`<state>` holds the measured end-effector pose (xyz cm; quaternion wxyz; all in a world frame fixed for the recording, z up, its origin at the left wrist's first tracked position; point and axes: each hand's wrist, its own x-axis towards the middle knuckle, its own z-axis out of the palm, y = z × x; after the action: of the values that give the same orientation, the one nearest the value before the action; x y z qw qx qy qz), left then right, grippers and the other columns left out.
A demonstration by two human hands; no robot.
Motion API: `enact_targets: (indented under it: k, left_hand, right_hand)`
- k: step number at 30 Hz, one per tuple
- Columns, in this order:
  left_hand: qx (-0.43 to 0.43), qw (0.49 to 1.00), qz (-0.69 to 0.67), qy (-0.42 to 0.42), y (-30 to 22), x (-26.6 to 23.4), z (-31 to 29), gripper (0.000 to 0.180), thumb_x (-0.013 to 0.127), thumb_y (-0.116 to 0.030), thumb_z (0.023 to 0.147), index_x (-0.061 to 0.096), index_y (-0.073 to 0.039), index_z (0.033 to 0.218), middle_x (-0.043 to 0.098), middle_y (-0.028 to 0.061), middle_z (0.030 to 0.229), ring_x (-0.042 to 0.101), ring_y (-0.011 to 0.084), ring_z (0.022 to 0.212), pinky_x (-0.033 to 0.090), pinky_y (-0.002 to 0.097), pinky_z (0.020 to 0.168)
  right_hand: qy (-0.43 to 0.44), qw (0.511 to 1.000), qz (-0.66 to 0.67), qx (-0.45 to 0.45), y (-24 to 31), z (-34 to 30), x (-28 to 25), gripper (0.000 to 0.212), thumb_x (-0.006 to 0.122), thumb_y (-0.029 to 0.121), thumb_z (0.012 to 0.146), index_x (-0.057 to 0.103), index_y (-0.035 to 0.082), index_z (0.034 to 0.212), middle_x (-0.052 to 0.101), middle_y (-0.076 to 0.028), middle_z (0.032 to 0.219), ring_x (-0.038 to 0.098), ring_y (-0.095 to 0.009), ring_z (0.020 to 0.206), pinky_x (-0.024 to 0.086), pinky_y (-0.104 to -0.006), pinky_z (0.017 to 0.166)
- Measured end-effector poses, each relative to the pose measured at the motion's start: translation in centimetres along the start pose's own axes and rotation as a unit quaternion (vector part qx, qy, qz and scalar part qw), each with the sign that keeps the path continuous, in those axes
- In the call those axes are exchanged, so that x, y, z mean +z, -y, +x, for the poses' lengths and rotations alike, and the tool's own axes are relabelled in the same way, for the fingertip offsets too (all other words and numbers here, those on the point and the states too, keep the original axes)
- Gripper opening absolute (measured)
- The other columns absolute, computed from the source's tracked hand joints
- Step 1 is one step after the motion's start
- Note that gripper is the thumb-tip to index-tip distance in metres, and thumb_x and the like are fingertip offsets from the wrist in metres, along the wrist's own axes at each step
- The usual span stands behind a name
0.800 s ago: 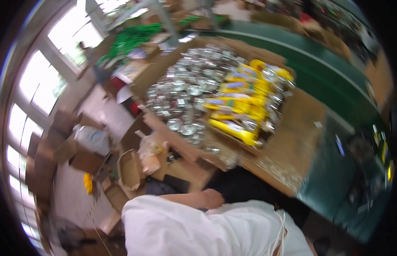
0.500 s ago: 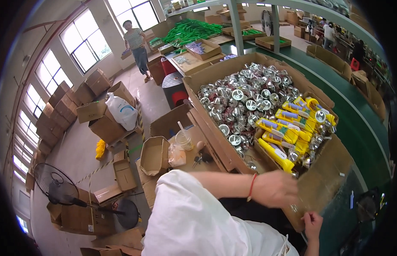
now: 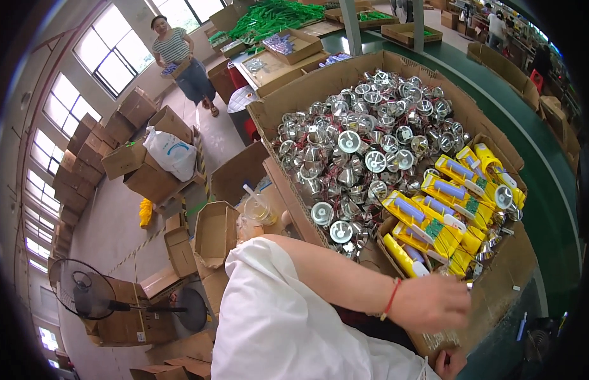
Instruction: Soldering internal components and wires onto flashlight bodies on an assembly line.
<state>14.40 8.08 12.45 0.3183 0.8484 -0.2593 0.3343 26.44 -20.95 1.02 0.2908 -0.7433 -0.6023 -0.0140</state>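
Note:
My left hand (image 3: 433,303), with a red cord round its wrist, reaches across over the cardboard. Its fingers curl downward and are smeared by motion; whatever is under them is hidden. Just beyond it, a small carton (image 3: 386,253) holds yellow flashlight housings (image 3: 446,237) with lavender batteries and green circuit boards. My right hand (image 3: 451,363) is low at the bottom edge, by the cardboard flap (image 3: 497,310), its fingers bent closed and partly cut off. Silver reflector cups (image 3: 376,161) with red wires fill the big carton (image 3: 288,193) behind.
A drink cup (image 3: 259,209) and an open shallow box (image 3: 215,234) stand left of my arm. A black fan (image 3: 85,291) stands on the floor. Another person (image 3: 180,60) carries a tray at the far left. A green-topped bench (image 3: 554,221) runs along the right.
The view has shifted, and the big carton looks closer. My left hand has moved right and lower in the picture; my right hand sits lower too. The other person has walked nearer.

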Motion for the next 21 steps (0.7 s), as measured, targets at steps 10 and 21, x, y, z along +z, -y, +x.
enact_targets:
  k: [10,21]
  left_hand:
    - [-0.021,0.998,-0.053,-0.007,-0.6,2.4,-0.1,0.015,0.058,-0.019,0.064,0.053,-0.008,0.072,0.047,0.0067,0.081,0.045,0.0229,0.079,0.035,0.034,0.066]
    - [-0.016,1.0,0.008,0.011,0.7,0.9,0.8,0.026,0.058,-0.017,0.066,0.054,-0.007,0.089,0.047,0.0068,0.088,0.047,0.0234,0.081,0.037,0.0348,0.07]
  right_hand:
    - [0.08,0.991,-0.033,0.105,-0.1,1.5,1.1,0.019,0.058,0.022,0.077,0.06,0.003,0.076,0.057,-0.015,0.071,0.054,-0.03,0.062,0.045,-0.0397,0.057]
    - [0.209,0.937,-0.142,0.24,-4.4,-5.3,3.1,0.017,0.063,0.027,0.064,0.064,0.01,0.068,0.057,-0.012,0.066,0.056,-0.03,0.061,0.044,-0.0402,0.053]
